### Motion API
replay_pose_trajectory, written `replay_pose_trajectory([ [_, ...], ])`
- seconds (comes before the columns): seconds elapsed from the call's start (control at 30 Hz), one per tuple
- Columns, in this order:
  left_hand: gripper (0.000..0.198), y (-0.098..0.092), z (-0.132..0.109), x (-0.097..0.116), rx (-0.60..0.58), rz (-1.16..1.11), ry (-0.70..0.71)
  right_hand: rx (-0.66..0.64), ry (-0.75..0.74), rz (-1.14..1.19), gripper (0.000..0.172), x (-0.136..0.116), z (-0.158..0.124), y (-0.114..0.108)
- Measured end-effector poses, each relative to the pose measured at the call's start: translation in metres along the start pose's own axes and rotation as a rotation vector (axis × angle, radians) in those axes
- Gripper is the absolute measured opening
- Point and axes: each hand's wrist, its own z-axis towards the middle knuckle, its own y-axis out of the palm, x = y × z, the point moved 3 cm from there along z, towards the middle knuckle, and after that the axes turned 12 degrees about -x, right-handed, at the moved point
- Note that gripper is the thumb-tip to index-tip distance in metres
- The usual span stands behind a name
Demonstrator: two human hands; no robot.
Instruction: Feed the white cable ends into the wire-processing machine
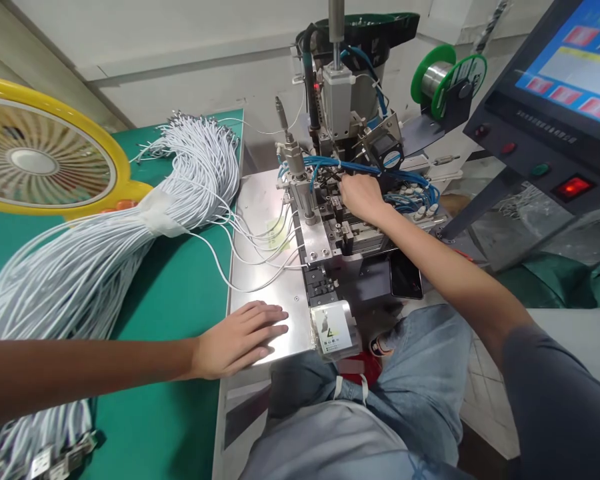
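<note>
My left hand [243, 337] lies flat and open on the steel plate [260, 280] at the machine's front left corner, holding nothing. My right hand [361, 197] reaches into the machine's fixture [337, 227], fingers curled and pinched near the blue tubing [360, 170]; what they grip is hidden. A thick bundle of white cables [105, 250], taped at its middle, lies on the green table [180, 313] to the left. A few loose white cables [253, 243] run from the bundle across the plate to the fixture.
A yellow-rimmed fan [40, 157] sits at far left. A green solder-wire spool [447, 77] hangs behind the machine, a touchscreen control panel [555, 100] with a lit red switch stands at right. A phone [405, 275] lies by the fixture. My jeans-clad knees are below.
</note>
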Motion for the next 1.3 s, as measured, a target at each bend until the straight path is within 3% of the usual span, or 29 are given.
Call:
replay_pose_trajectory([
  [0.37,0.037,0.000,0.000,-0.001,-0.011,0.009,0.000,-0.065,-0.009,0.047,0.032,-0.004,0.015,0.004],
  [0.8,0.037,-0.001,0.000,-0.001,-0.003,-0.025,-0.007,0.005,-0.016,-0.015,0.029,-0.004,-0.012,0.000],
  [1.13,0.038,0.002,0.000,-0.002,-0.014,-0.015,-0.013,-0.020,0.014,-0.010,0.035,-0.006,0.009,-0.003],
  [1.3,0.037,0.000,0.001,0.001,0.053,-0.030,-0.023,-0.088,-0.005,0.000,0.036,-0.011,0.014,0.001],
])
